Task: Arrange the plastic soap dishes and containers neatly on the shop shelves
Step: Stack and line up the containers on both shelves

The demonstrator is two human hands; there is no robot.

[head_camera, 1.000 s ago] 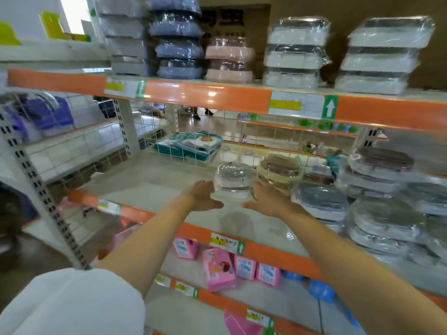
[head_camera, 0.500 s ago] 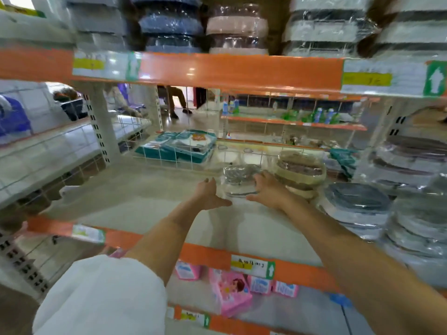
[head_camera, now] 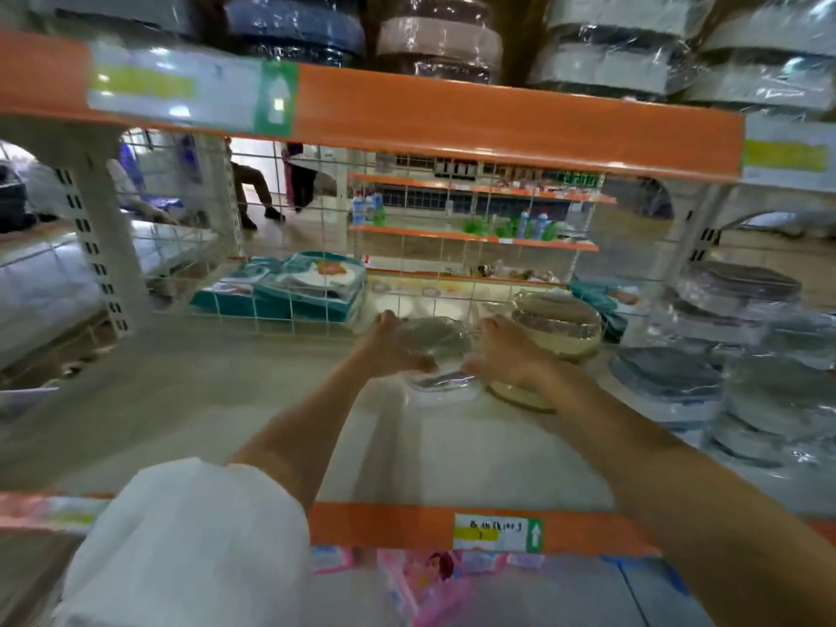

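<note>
Both hands, left hand [head_camera: 392,350] and right hand [head_camera: 506,355], grip the wrapped grey soap dish [head_camera: 436,339] by its sides, deep on the middle shelf [head_camera: 226,400] beside a beige container [head_camera: 558,328]. It looks light and stiff, its film slippery; holding the sides suits it.

- My left hand [head_camera: 392,343] sits mid-frame, fingers curled inward toward my right; forearm bare, white sleeve [head_camera: 190,545] at lower left
- My right hand [head_camera: 509,350] faces it, fingers curled; arm runs to lower right
</note>
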